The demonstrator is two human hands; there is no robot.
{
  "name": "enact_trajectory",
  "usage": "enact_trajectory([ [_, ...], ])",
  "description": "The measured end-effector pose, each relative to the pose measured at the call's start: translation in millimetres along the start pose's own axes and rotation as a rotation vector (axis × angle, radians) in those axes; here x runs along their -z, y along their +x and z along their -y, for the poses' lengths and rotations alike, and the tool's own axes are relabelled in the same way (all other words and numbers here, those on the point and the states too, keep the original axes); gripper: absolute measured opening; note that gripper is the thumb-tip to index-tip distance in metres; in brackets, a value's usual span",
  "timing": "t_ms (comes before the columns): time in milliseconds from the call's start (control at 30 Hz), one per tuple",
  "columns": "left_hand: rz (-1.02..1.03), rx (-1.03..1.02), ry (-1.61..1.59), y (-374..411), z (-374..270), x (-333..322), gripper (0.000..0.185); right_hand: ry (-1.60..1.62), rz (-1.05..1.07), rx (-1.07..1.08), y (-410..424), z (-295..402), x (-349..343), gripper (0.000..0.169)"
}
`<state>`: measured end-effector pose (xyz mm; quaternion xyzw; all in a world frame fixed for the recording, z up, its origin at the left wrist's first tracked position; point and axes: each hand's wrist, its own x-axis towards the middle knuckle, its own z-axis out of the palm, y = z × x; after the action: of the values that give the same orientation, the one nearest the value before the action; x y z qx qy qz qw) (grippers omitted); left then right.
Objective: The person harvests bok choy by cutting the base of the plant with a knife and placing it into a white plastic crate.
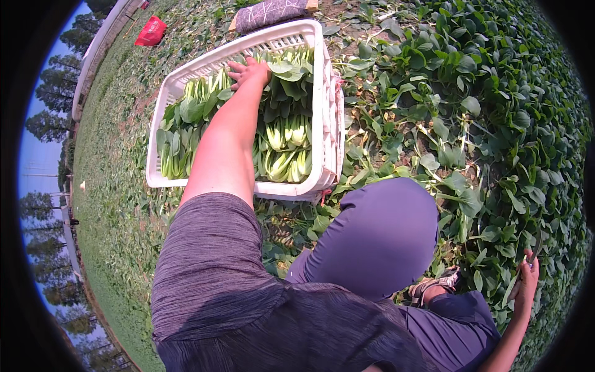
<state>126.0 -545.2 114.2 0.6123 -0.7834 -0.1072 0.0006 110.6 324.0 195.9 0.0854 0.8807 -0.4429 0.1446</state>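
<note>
My left hand (251,73) reaches into a white plastic crate (317,107), palm down and fingers spread, touching leafy greens near its far side. Bunches of green-stemmed bok choy (286,132) lie in rows in the crate, some with stem bases showing and others with leaves on top. My left forearm hides part of the crate's middle. Far to the right, my right hand (525,274) is closed around a knife (538,246), whose narrow, dark blade points away from me beside the growing plants. Its handle is mostly hidden by my fingers.
Dense leafy plants (520,116) grow along the right. Cut leaves and stems litter the soil around the crate. A grey patterned padded roll (274,15) lies beyond the crate, and a red bag (151,31) lies farther left. My bent knee (386,232) is close to the crate's near right corner.
</note>
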Motion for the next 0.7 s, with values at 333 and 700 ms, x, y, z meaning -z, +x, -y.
enact_trajectory([
  [333,-0.236,-0.211,-0.074,49.0,39.8,51.0,0.118,-0.306,0.328,-0.072,-31.8,54.1,-60.0,0.028],
  [700,-0.107,-1.912,-0.131,-264.3,-183.0,-3.1,0.042,-0.215,0.357,0.017,85.0,26.9,-163.6,0.031],
])
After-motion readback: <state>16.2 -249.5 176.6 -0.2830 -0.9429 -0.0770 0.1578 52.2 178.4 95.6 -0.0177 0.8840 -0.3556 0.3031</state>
